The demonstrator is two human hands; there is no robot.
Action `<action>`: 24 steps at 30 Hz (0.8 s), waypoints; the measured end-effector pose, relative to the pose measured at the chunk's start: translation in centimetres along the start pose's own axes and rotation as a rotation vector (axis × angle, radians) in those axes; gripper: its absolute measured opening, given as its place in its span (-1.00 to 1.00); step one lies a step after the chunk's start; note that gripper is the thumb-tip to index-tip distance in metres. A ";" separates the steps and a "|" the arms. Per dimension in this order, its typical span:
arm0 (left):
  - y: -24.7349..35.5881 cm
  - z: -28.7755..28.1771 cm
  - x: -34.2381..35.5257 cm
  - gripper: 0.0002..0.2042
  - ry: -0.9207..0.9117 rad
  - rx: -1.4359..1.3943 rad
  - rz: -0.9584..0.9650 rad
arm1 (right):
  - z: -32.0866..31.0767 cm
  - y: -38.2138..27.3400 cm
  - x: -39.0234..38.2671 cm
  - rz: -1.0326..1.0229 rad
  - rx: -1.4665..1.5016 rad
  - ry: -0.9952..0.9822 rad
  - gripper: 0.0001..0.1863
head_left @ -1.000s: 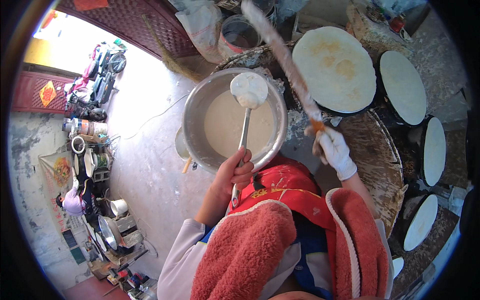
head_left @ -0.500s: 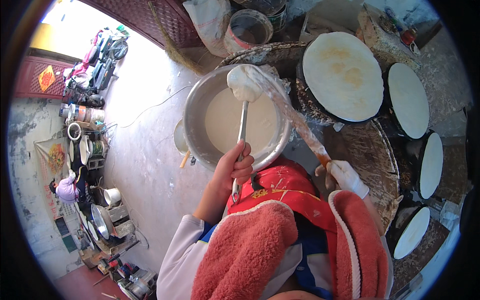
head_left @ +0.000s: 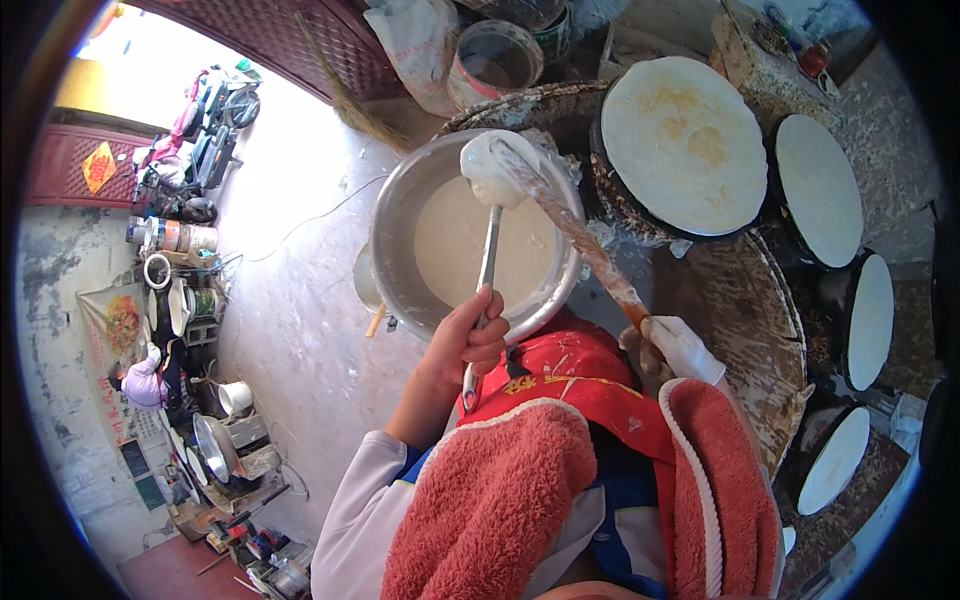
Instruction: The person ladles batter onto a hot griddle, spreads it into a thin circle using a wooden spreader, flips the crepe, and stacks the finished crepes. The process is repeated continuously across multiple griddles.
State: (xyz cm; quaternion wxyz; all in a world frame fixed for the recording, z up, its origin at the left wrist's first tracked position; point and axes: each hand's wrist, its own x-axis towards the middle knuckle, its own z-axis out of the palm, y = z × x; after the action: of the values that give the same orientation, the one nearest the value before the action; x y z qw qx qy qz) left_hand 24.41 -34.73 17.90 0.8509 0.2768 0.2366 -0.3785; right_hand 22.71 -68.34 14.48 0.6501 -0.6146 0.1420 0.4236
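Observation:
My left hand grips the handle of a metal ladle, whose bowl is heaped with pale batter. The bowl hangs over the far side of a wide metal basin that holds more batter. In my right hand, which wears a white glove, is a batter-smeared wooden stick. It slants up to the left, and its far end meets the batter in the ladle. To the right of the basin, a large round griddle carries a pale flatbread with browned patches.
Several smaller griddles with white rounds line the right side. A worn round wooden surface lies beside my right hand. Buckets and a broom are at the back. Another person is at the far left, near shelves and pots.
The stick's far end has shifted from across the ladle's right edge into the batter in its bowl. My right hand has moved slightly left and down. My left hand still holds the ladle.

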 end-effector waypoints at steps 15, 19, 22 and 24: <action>-0.2 -0.6 -0.8 -0.68 -0.057 -0.052 -0.048 | 0.6 -5.4 5.1 -0.465 -0.081 0.061 -0.51; 0.0 -2.3 -0.2 -0.68 -0.333 -0.383 -0.119 | -5.9 -14.4 5.1 -1.083 -0.360 0.750 -0.65; 0.4 -3.4 -0.4 -0.68 -0.498 -0.451 -0.099 | -13.7 -20.9 7.3 -0.757 -0.670 1.408 -0.53; 0.9 -3.6 -1.2 -0.66 -0.464 -0.116 0.100 | -17.6 -19.6 7.8 -0.463 -0.655 1.256 -0.47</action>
State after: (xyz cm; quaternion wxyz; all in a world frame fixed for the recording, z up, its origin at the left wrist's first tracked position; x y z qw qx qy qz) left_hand 23.67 -31.27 16.23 0.9147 0.1443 0.0423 -0.3752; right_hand 47.53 -79.32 18.65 0.3027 -0.9174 0.2204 -0.1345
